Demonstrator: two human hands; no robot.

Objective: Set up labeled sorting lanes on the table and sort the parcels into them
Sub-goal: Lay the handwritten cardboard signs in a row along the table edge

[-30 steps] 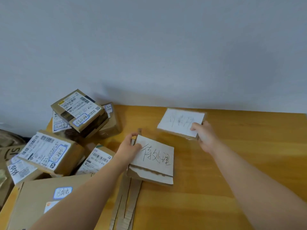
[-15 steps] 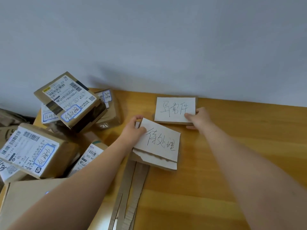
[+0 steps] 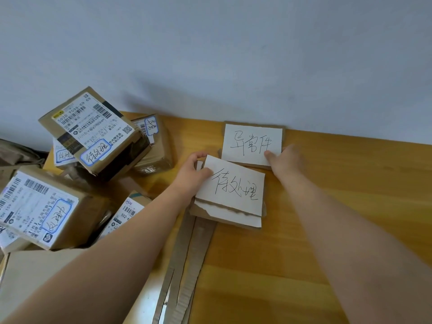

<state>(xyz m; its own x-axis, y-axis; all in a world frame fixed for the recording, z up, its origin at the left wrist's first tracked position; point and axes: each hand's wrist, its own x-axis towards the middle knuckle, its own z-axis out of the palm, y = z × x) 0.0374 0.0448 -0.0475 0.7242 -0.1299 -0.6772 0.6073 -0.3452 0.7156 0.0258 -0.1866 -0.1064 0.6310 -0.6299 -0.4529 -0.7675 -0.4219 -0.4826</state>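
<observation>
Cardboard-backed, your far label card (image 3: 251,143) has come down flat on the counter (image 3: 350,206) at centre frame, right hand (image 3: 286,160) pinching its corner, left hand (image 3: 192,169) gripping the near label card (image 3: 233,190): one lane marked, parcels (image 3: 93,141) unsorted.

Showing both forearms (image 3: 131,242) bare along their whole visible length, with the left hand (image 3: 191,174) and the right hand (image 3: 284,160) going uncovered, fingers and wrists included.

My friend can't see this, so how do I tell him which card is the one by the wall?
Look along the back edge of the wooden table, at the grey wall. A paper-faced cardboard card lies there, the right hand pinching its near right corner. Unlike the nearer card in the left hand, its paper is untorn.
</observation>
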